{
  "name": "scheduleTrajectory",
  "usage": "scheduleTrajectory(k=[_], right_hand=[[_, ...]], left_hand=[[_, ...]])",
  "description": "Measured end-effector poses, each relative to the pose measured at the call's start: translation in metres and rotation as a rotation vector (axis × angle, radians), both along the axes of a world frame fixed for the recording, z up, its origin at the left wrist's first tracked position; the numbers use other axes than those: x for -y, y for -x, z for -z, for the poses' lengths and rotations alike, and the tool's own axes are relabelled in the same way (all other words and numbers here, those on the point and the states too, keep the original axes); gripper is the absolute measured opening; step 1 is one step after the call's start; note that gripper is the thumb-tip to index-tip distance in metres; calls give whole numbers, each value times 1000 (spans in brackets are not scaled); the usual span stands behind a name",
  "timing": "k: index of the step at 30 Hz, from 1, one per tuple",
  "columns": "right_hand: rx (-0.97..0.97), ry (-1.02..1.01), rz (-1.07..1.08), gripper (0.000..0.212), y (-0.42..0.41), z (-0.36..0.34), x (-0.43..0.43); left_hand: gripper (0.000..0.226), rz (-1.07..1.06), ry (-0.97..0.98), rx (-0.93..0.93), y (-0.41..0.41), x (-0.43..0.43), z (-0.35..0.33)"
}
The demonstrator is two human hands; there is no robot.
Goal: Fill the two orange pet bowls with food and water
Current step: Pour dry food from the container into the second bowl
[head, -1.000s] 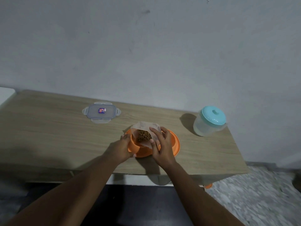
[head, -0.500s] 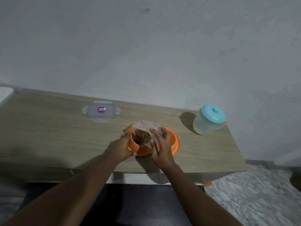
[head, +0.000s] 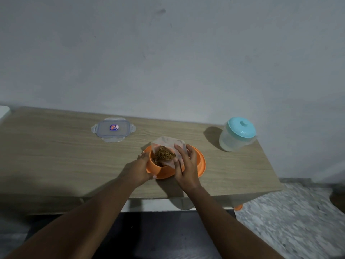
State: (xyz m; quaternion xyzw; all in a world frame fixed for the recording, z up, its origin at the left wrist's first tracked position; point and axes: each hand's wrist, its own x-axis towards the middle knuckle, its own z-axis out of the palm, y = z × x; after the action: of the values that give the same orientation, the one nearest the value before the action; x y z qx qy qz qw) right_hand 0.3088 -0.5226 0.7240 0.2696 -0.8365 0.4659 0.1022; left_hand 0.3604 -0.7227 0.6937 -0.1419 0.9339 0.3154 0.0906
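Head view: which step do we take this for?

We read it as the food step. The right hand [head: 186, 165] grips a clear tub [head: 168, 143] tipped mouth-down over the front orange bowl [head: 160, 170]. Brown kibble [head: 164, 154] is heaped in the tub's mouth and in the bowl.

And our other hand?

The left hand [head: 141, 165] is curled round that bowl's left wall, thumb low on the near side, steadying it. The two hands are close together, with only the bowl between them. Both forearms reach forward, and the right hand's fingers spread over the tub's upturned side.

Where is the second bowl?

The wider orange bowl [head: 200, 163] lies just behind and to the right, partly hidden by the right hand. We cannot tell whether it touches the front one or sits under it, nor what it holds. Both are near the front edge of the wooden table [head: 56, 156].

What does the next move call for?

In our judgement, righting the tub once the bowl looks full, then setting it by its lid [head: 113, 128]. After that comes the teal-lidded jug [head: 237, 135], well apart at the far right, for water.
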Motion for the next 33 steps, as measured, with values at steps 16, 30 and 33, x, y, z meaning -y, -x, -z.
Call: scheduleTrajectory(k=[16,30,33], right_hand=[[825,542,360,36,38,-1,-1],[856,510,252,33,46,-19,0],[875,481,214,30,47,-31,11]], left_hand=[[104,32,3,-13,-1,-3,-9],[107,-75,-229,-113,13,15,-45],[131,-110,-470,-175,27,31,-60]])
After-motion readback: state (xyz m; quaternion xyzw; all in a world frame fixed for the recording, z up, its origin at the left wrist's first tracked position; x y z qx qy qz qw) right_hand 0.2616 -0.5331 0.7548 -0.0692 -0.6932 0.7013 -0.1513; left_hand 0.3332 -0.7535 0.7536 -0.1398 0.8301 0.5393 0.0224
